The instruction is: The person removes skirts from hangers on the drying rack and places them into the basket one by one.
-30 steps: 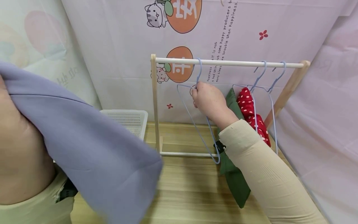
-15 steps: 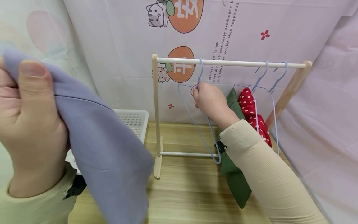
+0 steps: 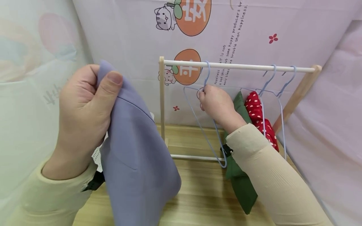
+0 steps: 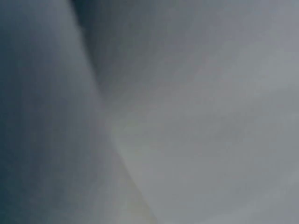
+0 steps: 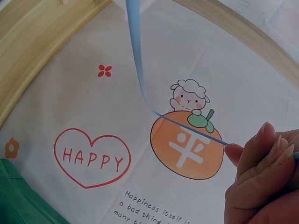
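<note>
My left hand [image 3: 82,116] pinches the upper edge of a blue-grey cloth [image 3: 138,163] between thumb and curled fingers. The cloth hangs down in front of the rack's left side; its lower end runs out of view. A light blue clothes hanger [image 3: 208,72] hooks over the white rail [image 3: 240,66], and my right hand [image 3: 216,102] grips it just below the hook. In the right wrist view the curled fingers [image 5: 261,170] hold the hanger's thin wire [image 5: 136,51]. Only blurred grey surfaces fill the left wrist view.
Right of my hand hang a green garment [image 3: 243,191] and a red polka-dot one [image 3: 253,106] on more blue hangers. The rack's wooden post [image 3: 162,100] stands left of the hanger. A white basket [image 3: 96,157] is mostly hidden behind the cloth, on the wooden tabletop [image 3: 198,194].
My left hand has come in from the left edge toward the rack, bringing the cloth rightward and upright. The right hand keeps its grip on the hanger; the view has shifted slightly.
</note>
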Demonstrator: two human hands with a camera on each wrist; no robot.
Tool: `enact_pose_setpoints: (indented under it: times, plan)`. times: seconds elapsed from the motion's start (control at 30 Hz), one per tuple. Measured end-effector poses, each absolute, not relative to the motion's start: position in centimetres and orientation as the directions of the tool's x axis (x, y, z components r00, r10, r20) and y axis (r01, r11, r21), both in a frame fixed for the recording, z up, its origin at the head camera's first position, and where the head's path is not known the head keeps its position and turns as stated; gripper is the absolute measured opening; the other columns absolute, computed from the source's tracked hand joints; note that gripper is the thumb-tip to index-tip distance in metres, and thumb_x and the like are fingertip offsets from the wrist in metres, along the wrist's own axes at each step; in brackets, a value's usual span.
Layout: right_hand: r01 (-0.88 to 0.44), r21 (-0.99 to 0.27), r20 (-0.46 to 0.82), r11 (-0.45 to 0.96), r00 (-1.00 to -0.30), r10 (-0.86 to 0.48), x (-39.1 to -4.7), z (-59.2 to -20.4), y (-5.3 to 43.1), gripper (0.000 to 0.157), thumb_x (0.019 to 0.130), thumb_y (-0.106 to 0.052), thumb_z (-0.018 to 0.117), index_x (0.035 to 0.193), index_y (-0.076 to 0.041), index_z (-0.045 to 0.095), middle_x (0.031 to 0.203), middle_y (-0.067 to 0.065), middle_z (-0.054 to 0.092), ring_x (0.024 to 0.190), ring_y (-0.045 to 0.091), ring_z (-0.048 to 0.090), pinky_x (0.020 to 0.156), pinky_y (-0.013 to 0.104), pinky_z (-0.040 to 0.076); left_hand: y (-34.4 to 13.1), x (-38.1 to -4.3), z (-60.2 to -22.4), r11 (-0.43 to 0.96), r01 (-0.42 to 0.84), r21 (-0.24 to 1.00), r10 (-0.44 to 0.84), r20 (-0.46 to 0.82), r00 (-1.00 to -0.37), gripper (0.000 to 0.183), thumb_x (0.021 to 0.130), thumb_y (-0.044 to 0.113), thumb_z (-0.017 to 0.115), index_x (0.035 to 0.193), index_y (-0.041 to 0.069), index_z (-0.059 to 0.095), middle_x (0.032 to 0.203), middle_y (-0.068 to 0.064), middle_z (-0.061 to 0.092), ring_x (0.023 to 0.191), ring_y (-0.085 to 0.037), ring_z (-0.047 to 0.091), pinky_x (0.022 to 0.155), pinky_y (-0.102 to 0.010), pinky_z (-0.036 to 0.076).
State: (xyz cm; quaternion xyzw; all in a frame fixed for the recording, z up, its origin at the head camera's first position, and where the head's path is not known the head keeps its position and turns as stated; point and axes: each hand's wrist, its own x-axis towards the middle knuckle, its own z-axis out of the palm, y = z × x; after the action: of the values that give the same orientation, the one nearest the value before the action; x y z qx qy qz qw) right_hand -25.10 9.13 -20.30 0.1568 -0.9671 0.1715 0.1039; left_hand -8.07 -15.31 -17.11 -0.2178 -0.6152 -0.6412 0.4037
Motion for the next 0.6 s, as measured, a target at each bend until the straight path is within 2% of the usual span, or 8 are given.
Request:
enact_pose_setpoints:
  times: [0.1,0.4,0.6]
  plan:
    - [-0.341,-0.304,0.258,0.890,-0.928,-0.267,-25.12,-20.35,9.21,0.031,0.103,-0.030,0.036,0.089,-0.010,0.055,0.072,0.004,0.064,0.067,0.025,0.053,0.062,0.036,0.040,-15.08,-8.31,-17.21,0.017,0.741,0.671,-0.215,0.726,-0.653,0.028,0.089,0.012,0.070,0.088,-0.012,0.057,0.061,-0.010,0.050,0.045,-0.016,0.044,0.040,-0.022,0.036]
    - [-0.353,-0.307,0.270,0.884,-0.923,-0.275,-25.00,-20.41,9.22,0.033,0.103,-0.031,0.036,0.088,-0.009,0.054,0.073,0.006,0.062,0.067,0.026,0.053,0.061,0.037,0.040,-14.85,-8.62,-17.36,0.001,0.629,0.778,-0.070,0.627,-0.776,0.026,0.092,0.017,0.066,0.094,-0.008,0.059,0.072,-0.010,0.055,0.055,-0.016,0.050,0.049,-0.021,0.043]
    - [-0.342,-0.313,0.269,0.886,-0.927,-0.263,-24.92,-20.45,9.14,0.033,0.103,-0.031,0.036,0.087,-0.010,0.055,0.073,0.006,0.062,0.065,0.025,0.053,0.060,0.036,0.041,-14.76,-8.76,-17.83,0.032,0.534,0.845,0.049,0.532,-0.845,0.025,0.096,0.016,0.061,0.112,-0.004,0.059,0.090,-0.013,0.061,0.071,-0.017,0.058,0.062,-0.020,0.050]
